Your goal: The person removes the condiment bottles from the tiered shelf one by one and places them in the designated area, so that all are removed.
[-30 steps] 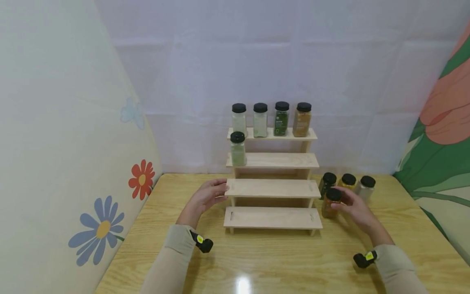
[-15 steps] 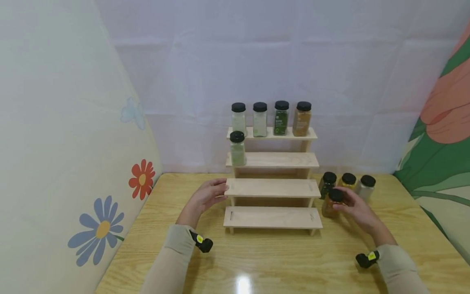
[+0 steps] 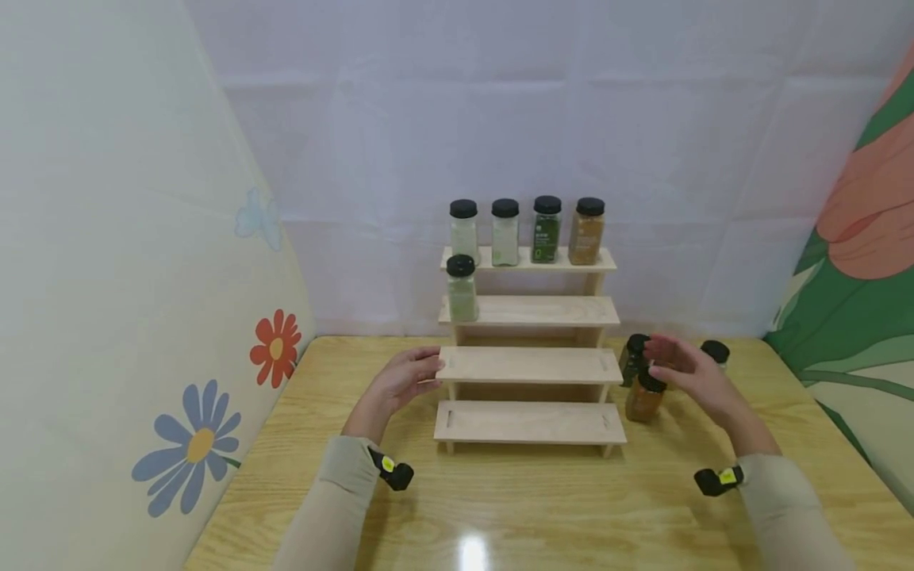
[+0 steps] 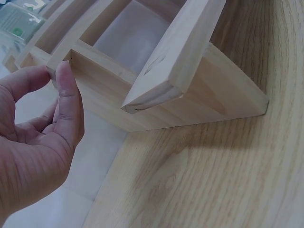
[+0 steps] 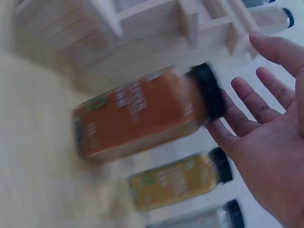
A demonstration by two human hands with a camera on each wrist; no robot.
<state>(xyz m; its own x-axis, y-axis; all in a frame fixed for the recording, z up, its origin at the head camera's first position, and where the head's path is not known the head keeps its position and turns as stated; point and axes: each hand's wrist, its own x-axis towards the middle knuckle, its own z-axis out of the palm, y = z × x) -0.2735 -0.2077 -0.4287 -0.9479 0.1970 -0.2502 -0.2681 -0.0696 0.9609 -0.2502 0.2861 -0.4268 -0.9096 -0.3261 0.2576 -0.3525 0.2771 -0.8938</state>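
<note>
My left hand (image 3: pixel 407 382) pinches the left end of a tier on the stepped wooden rack (image 3: pixel 528 365); in the left wrist view, thumb and forefinger (image 4: pixel 33 80) meet at that board's edge. My right hand (image 3: pixel 693 379) hovers over the jars at the rack's right, fingers spread and holding nothing. Just below it an orange-brown spice jar (image 3: pixel 645 400) with a black lid stands on the table. A dark spice jar (image 3: pixel 632 361) is behind that one. The yellow spice jar (image 5: pixel 175 183) shows in the right wrist view; the hand hides it from the head camera.
Several black-lidded jars, including a green one (image 3: pixel 546 231), line the top tier. A pale green jar (image 3: pixel 462 292) stands at the second tier's left end. A pale jar (image 3: pixel 716 354) is partly behind my right hand. A white cloth (image 3: pixel 400 159) hangs behind the table.
My right hand has let go of the orange-brown jar and risen back over the yellow one. That jar tilted slightly and now stands near its former place. My left hand has not moved.
</note>
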